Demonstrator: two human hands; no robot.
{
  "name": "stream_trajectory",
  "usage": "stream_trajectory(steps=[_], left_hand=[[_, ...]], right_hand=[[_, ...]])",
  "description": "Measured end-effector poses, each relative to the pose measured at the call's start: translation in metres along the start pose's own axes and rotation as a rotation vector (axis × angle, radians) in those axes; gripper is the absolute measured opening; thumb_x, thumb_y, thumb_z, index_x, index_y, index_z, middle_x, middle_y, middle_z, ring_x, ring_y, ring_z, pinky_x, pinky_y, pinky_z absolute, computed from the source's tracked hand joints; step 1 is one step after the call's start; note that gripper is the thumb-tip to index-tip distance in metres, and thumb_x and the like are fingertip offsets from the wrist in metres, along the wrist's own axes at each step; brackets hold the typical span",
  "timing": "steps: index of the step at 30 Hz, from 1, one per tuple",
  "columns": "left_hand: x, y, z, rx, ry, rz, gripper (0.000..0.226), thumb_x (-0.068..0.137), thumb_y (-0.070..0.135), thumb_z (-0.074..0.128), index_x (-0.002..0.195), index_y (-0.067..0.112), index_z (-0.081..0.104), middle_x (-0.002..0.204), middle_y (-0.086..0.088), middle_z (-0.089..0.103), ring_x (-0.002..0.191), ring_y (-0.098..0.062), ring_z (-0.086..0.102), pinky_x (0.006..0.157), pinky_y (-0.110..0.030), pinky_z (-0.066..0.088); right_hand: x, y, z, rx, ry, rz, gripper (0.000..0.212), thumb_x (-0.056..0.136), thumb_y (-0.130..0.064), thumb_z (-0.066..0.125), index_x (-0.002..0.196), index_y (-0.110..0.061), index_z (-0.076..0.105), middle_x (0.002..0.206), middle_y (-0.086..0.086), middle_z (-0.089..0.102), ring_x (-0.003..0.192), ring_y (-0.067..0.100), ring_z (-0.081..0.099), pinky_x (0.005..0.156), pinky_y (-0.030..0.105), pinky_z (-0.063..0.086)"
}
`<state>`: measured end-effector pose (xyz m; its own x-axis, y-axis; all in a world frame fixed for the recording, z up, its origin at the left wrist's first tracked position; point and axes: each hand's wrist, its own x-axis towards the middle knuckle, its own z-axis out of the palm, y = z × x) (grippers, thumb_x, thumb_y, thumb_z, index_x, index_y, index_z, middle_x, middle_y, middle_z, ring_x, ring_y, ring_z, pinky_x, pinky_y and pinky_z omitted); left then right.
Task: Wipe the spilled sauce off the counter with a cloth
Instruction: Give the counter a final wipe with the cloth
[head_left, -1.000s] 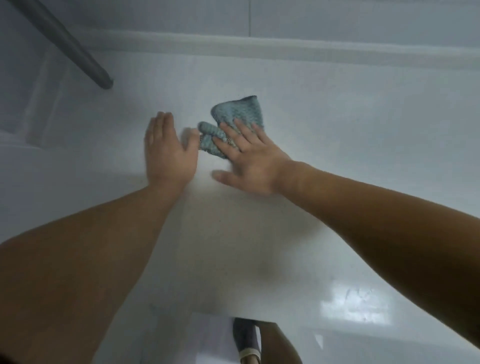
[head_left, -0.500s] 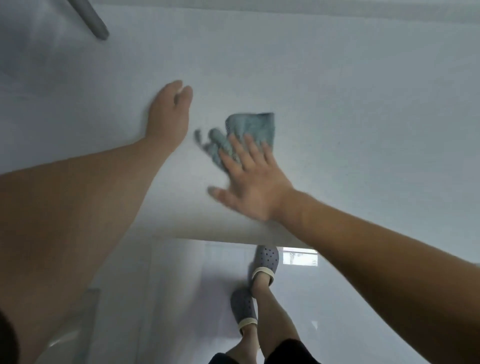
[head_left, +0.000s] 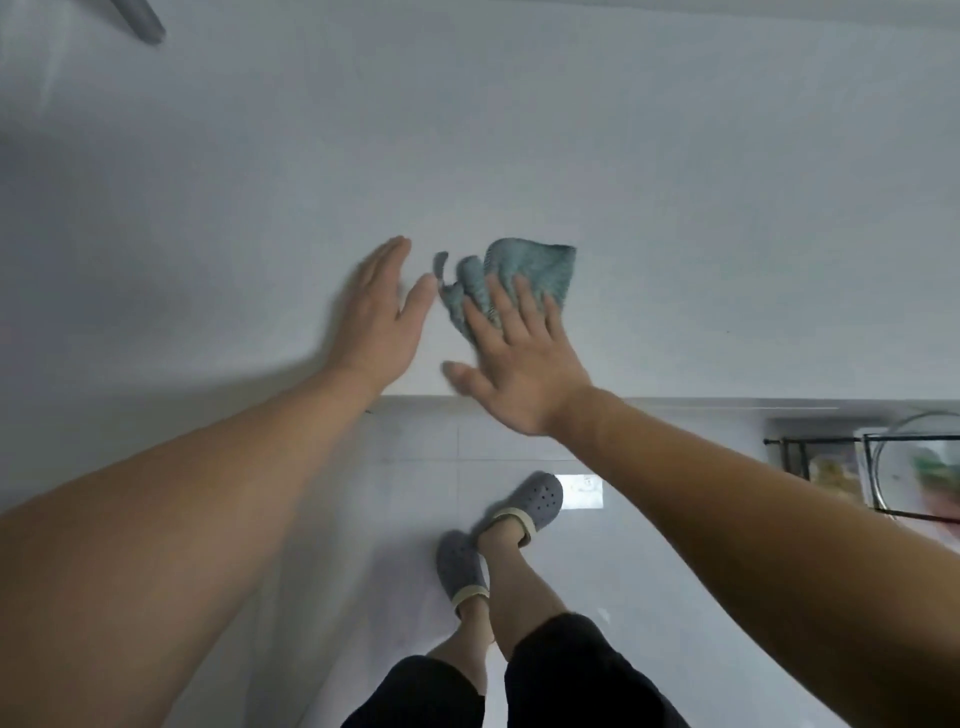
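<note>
1 teal cloth (head_left: 524, 275), bunched and creased, flat on the white surface (head_left: 675, 208) close to its near edge. 2 bare hands on that surface, side by side. Right hand (head_left: 519, 369) laid over the near part of the cloth, fingers (head_left: 527, 306) straight and slightly spread, pressing down on the fabric; thumb out to the left, touching bare surface near the edge. Left hand (head_left: 382, 317) just left of the cloth, flat with fingers straight and held together, thumb angled toward the cloth, not touching it as far as can be told. No sauce stain plainly visible on the surface; cannot tell whether any lies under the cloth.

1 grey rod-like end (head_left: 140, 21) poking in at the far left corner, blurred. Surface plain white and matte, with soft shadows at the left.

Below the near edge, glossy pale floor tiles (head_left: 395, 493) with 1 bright rectangular reflection. 2 legs in dark shorts (head_left: 571, 675), 2 grey perforated clogs (head_left: 530, 504), 1 foot crossed ahead of the other. At the near right, 1 black wire rack (head_left: 831, 441) holding blurred items, with 1 curved glass rim (head_left: 914, 421) above it.
</note>
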<state>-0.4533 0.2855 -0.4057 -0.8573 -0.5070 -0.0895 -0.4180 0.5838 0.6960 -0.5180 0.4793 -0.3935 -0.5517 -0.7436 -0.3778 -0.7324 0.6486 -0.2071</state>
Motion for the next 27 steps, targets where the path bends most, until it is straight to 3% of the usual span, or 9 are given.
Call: stream_trajectory(steps=[3,5,10,13,16,18,20,22,27], left_hand=[[-0.008,0.000,0.007,0.138,-0.076,0.089,0.076,0.099,0.060,0.030,0.157,0.011,0.035,0.166,-0.006,0.030,0.154,-0.019,0.021,0.127,-0.036,0.010],[-0.017,0.001,0.014,0.274,-0.117,0.158,0.080,0.097,0.066,0.023,0.159,0.016,0.032,0.168,0.000,0.026,0.156,-0.016,0.016,0.128,-0.042,0.006],[-0.011,0.010,0.023,0.395,-0.070,0.132,0.081,0.095,0.067,0.019,0.159,0.019,0.032,0.168,0.003,0.025,0.156,-0.014,0.016,0.128,-0.045,0.005],[0.030,0.018,0.027,0.401,0.005,0.142,0.079,0.097,0.063,0.022,0.156,0.013,0.038,0.165,-0.004,0.033,0.154,-0.020,0.024,0.127,-0.045,0.011],[0.096,0.032,0.024,0.364,0.050,0.092,0.080,0.098,0.062,0.020,0.155,0.010,0.037,0.165,-0.011,0.033,0.153,-0.026,0.027,0.126,-0.047,0.015],[0.140,0.043,0.025,0.309,0.024,0.016,0.078,0.100,0.062,0.020,0.159,0.012,0.031,0.168,-0.008,0.024,0.156,-0.023,0.018,0.127,-0.047,0.010],[0.167,0.048,0.031,0.308,0.026,-0.017,0.075,0.102,0.060,0.022,0.160,0.012,0.029,0.169,-0.007,0.021,0.156,-0.022,0.016,0.127,-0.046,0.009],[0.181,0.050,0.038,0.340,0.025,-0.043,0.073,0.102,0.058,0.023,0.159,0.013,0.029,0.169,-0.007,0.021,0.156,-0.022,0.016,0.127,-0.045,0.008],[0.201,0.053,0.047,0.414,0.047,-0.076,0.072,0.102,0.059,0.017,0.160,0.018,0.028,0.170,0.000,0.019,0.156,-0.017,0.013,0.127,-0.044,0.005]], right_hand=[[-0.027,0.008,0.012,-0.093,-0.041,-0.173,0.080,0.103,-0.073,0.006,0.171,-0.031,-0.003,0.177,0.002,-0.018,0.162,0.028,-0.023,0.131,0.054,-0.011],[-0.033,0.035,0.007,-0.100,-0.034,-0.169,0.077,0.103,-0.075,0.002,0.170,-0.036,-0.003,0.177,0.000,-0.017,0.162,0.026,-0.022,0.131,0.052,-0.010],[-0.022,0.117,-0.020,0.041,0.098,0.292,0.084,0.100,-0.079,0.004,0.171,-0.034,0.000,0.179,0.007,-0.009,0.164,0.031,-0.014,0.131,0.056,-0.006],[0.005,0.098,-0.022,0.080,0.086,0.415,0.090,0.101,-0.077,0.015,0.171,-0.025,-0.003,0.178,0.014,-0.010,0.162,0.040,-0.016,0.128,0.060,-0.012],[0.006,0.055,-0.008,-0.069,0.006,-0.022,0.092,0.101,-0.078,0.015,0.171,-0.023,-0.007,0.177,0.015,-0.015,0.161,0.040,-0.022,0.127,0.058,-0.016],[0.004,0.065,-0.009,-0.166,-0.080,-0.323,0.090,0.102,-0.080,0.014,0.171,-0.026,-0.006,0.177,0.009,-0.019,0.160,0.032,-0.028,0.128,0.053,-0.018],[0.015,0.096,-0.023,-0.204,-0.128,-0.479,0.085,0.104,-0.078,0.015,0.171,-0.031,-0.006,0.176,0.002,-0.021,0.159,0.025,-0.030,0.127,0.046,-0.022],[0.036,0.128,-0.036,-0.217,-0.122,-0.425,0.082,0.104,-0.077,0.015,0.170,-0.033,-0.007,0.177,0.002,-0.018,0.160,0.024,-0.027,0.127,0.044,-0.023],[0.135,0.174,-0.089,-0.096,0.042,0.002,0.084,0.103,-0.076,0.013,0.171,-0.029,-0.003,0.178,0.009,-0.011,0.163,0.031,-0.016,0.131,0.053,-0.009]])
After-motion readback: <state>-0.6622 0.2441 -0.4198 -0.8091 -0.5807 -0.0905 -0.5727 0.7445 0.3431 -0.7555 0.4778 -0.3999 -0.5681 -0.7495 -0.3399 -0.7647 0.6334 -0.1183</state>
